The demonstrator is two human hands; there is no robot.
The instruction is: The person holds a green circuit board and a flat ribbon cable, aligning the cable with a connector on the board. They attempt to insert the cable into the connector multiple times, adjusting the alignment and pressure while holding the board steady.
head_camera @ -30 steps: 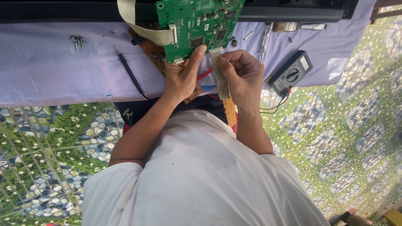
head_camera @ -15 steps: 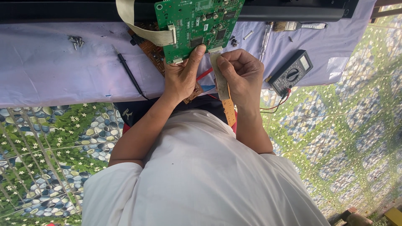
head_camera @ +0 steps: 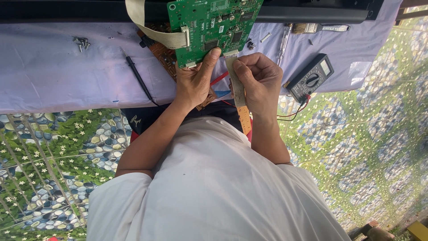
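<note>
Nothing much had moved: the green circuit board [head_camera: 214, 24] was still gripped at its lower edge by the left hand [head_camera: 194, 80], and the grey ribbon cable [head_camera: 236, 80] was pinched by the right hand [head_camera: 261, 78]. A multimeter [head_camera: 310, 78] was laid near on the purple cloth [head_camera: 53, 71].

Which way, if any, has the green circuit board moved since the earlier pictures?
No. The green circuit board sits at the same spot against the multimeter on the purple cloth, steadied by the left hand; the right hand pinches the ribbon cable.
</note>
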